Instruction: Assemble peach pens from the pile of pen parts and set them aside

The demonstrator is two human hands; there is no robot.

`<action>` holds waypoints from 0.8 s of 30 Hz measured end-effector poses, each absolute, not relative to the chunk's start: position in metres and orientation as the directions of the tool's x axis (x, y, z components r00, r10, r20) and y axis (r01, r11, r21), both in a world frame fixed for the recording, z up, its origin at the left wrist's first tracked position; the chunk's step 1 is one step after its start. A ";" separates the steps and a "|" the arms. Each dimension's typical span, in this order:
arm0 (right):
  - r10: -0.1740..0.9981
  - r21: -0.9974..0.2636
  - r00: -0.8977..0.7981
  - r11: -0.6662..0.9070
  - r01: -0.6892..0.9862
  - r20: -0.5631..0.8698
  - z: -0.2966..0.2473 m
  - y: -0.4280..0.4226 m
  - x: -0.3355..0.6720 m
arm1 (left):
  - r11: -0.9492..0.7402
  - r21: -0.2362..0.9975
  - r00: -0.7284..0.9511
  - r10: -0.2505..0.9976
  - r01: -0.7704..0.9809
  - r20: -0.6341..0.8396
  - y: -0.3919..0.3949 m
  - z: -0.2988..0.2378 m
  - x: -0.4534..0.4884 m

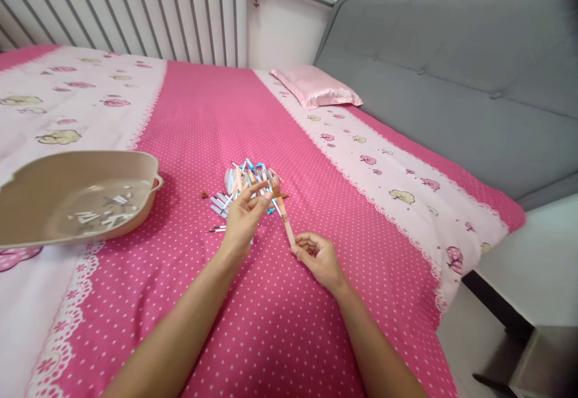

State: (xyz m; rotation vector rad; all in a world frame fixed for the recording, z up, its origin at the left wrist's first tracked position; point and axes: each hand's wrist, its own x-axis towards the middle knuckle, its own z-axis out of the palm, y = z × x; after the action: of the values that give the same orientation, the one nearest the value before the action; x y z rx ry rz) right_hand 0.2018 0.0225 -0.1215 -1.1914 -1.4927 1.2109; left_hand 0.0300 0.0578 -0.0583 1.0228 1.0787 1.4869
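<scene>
My right hand (320, 259) pinches the lower end of a slim pen (285, 220) with a pale pinkish barrel and an orange-brown upper part. The pen slants up toward the left, its top near the fingertips of my left hand (246, 211). Thumb and index finger of that hand are drawn together beside it; whether they grip the pen or a small part is hard to see. Behind the left hand lies a heap of pens and pen parts (239, 175) in white, blue, orange and grey, partly hidden by my fingers. Thin dark-tipped white sticks (217, 229) lie at its near edge.
A beige plastic basin (151, 166) stands at the left, with several small white and grey pieces (108, 217) inside. Everything rests on a pink dotted bedspread (203, 115). Farther back are a pink pillow (311, 85), a grey padded headboard (451, 73) and a white radiator (135, 12).
</scene>
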 end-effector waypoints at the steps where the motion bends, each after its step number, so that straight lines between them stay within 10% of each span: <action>1: 0.982 -0.983 -0.183 0.078 0.167 0.047 -0.122 0.022 0.202 | -0.118 0.963 -0.161 0.984 -0.241 0.080 0.058 -0.058 0.028; 24: 0.976 -0.969 -0.205 0.117 0.218 0.072 -0.119 0.021 0.202 | -0.083 0.962 -0.202 0.979 -0.261 0.029 0.058 -0.059 0.025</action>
State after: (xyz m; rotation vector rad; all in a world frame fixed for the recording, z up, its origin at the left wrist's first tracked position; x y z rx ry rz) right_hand 0.2021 0.0212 -0.1189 -1.2040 -1.5710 1.1613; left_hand 0.0246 0.0579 -0.0592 0.9447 1.1145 1.5110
